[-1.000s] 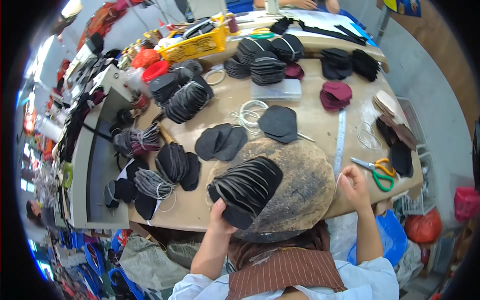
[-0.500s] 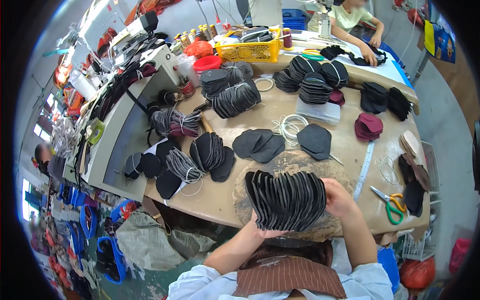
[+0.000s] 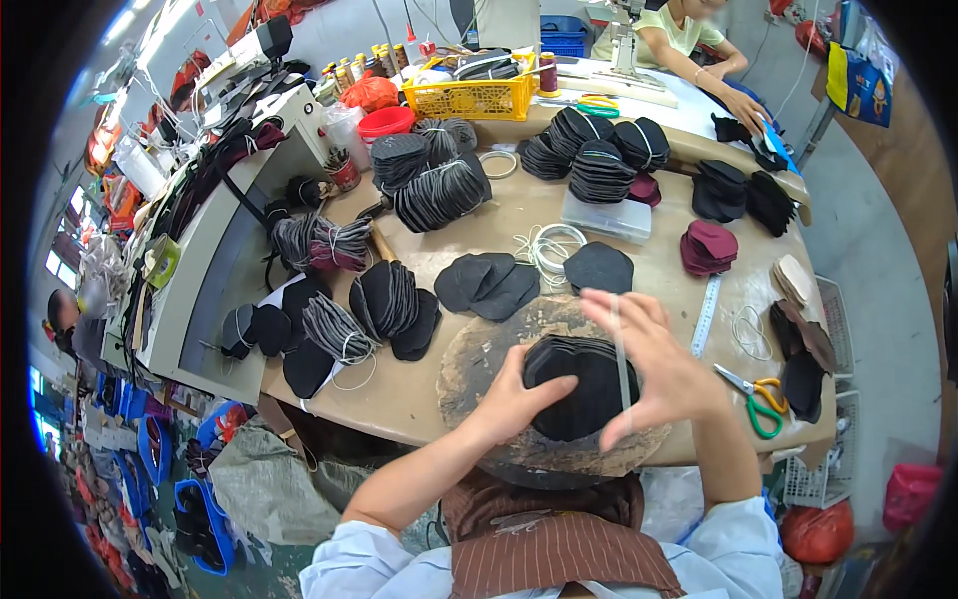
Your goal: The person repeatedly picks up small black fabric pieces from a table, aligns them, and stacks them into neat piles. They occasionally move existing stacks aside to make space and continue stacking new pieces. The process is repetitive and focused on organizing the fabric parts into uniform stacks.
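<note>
A stack of black cut pieces [image 3: 577, 401] stands on a round, worn wooden block [image 3: 464, 364] in front of me. My left hand [image 3: 507, 399] grips the stack from its left side, thumb across the top piece. At the stack's right edge, my right hand [image 3: 671, 381] has thumb and fingers spread wide. A thin whitish elastic band [image 3: 620, 344] is stretched across those fingers. Whether the band passes around any of the stack is hidden. Past the block lie a coil of white bands [image 3: 555, 250] and loose black pieces [image 3: 599, 270].
Scissors [image 3: 755, 399] and a ruler [image 3: 707, 314] lie to the right, with maroon pieces [image 3: 709, 248] beyond. Bundled black stacks [image 3: 444, 193] stand toward the back, by a yellow basket [image 3: 469, 100]. A co-worker's hand [image 3: 743, 108] handles black pieces at the far right.
The black stack, held up sideways between both hands before, now rests on the block with its top piece facing up. My right hand has left it and now stretches a white band.
</note>
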Tool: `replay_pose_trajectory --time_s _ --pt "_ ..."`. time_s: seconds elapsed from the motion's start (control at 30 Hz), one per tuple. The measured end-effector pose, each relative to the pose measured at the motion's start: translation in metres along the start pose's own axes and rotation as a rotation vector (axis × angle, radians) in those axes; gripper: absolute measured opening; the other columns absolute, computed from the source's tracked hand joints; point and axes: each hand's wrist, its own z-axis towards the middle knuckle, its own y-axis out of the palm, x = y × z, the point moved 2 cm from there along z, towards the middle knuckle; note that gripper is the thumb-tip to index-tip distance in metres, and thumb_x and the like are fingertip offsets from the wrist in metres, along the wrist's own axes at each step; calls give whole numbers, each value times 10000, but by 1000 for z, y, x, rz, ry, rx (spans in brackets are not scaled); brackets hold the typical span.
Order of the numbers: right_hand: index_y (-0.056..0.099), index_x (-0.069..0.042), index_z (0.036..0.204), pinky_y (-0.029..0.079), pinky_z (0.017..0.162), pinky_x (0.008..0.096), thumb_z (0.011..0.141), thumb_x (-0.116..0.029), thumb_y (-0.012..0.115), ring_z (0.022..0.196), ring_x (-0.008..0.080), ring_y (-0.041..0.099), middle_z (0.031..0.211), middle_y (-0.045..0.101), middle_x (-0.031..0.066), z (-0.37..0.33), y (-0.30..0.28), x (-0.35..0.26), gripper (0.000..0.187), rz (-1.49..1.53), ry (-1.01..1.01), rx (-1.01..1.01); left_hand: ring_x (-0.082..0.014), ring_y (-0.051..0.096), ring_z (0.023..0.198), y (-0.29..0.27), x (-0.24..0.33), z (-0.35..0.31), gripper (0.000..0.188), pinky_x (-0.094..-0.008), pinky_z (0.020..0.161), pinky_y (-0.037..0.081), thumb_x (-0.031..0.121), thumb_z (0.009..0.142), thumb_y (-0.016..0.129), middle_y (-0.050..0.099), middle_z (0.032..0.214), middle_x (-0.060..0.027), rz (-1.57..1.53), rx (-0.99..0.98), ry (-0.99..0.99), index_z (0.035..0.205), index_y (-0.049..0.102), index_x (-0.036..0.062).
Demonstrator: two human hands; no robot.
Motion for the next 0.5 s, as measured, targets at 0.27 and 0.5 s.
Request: replay_pose_trajectory --time_s 0.27,0.5 --pt "470 -18 1335 403 960 381 764 -540 704 1190 271 504 1317 515 171 -65 60 -6 808 1002 -318 699 -199 586 1035 -27 13 35 591 -312 858 505 273 871 675 567 1178 -119 -654 152 -7 1301 385 -11" --pt "230 5 1464 172 1152 386 806 -570 647 1394 252 265 1474 343 149 -74 128 11 968 1401 485 635 -256 546 1040 3 35 13 663 -352 920 439 74 735 752 504 1164 -128 153 478 714 1284 385 8"
